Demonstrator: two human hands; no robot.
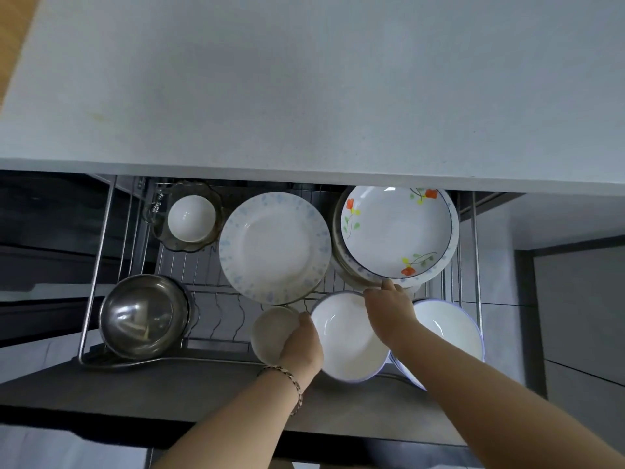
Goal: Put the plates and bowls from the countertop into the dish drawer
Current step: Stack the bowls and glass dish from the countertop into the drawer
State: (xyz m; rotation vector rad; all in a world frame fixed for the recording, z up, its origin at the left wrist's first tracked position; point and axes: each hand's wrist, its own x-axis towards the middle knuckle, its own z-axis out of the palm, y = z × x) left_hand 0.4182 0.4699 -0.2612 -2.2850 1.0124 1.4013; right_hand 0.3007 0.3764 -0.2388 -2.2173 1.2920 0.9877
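The dish drawer (101, 252) is pulled out below the countertop (304, 89), which is bare. My left hand (301, 343) curls around the right side of a small off-white bowl (270, 333) at the drawer's front. My right hand (389, 309) reaches over a white bowl (345, 340) and pinches its far rim, fingertips touching the edge of the flowered plate (395, 231) on a stack. A second blue-rimmed white bowl (453, 330) lies under my right forearm. A blue-speckled plate (274, 248) lies in the middle.
A steel bowl (145, 316) sits front left in the wire rack. At the back left a small white bowl (191, 218) rests inside a glass bowl (203, 194). The dark drawer front (169, 390) runs below my arms.
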